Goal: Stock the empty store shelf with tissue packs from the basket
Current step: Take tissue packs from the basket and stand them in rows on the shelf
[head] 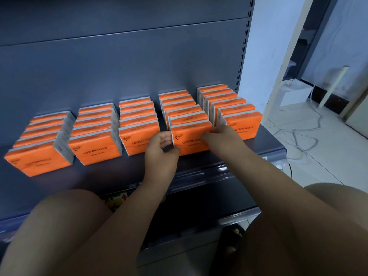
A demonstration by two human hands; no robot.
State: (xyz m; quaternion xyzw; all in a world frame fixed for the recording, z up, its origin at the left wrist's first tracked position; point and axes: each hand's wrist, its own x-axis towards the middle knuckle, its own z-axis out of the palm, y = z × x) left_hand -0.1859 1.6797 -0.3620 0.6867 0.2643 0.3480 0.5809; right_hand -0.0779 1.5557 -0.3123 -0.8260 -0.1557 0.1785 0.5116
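Left hand (161,145) is curling round the left edge of the front tissue pack (191,139) in the fourth row from the left, centre frame; right hand (218,136) is pinching its right edge. Pack is standing on the shelf (119,176). Five rows of orange packs (95,150) are filling it, several deep. Basket is not showing. Judgement: stocking is nearing completion.

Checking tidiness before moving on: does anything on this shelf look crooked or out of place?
Mildly: the fourth row from left sits close against the fifth row, leaving a wider gap to the third row. The left hand and right hand grip its front pack.
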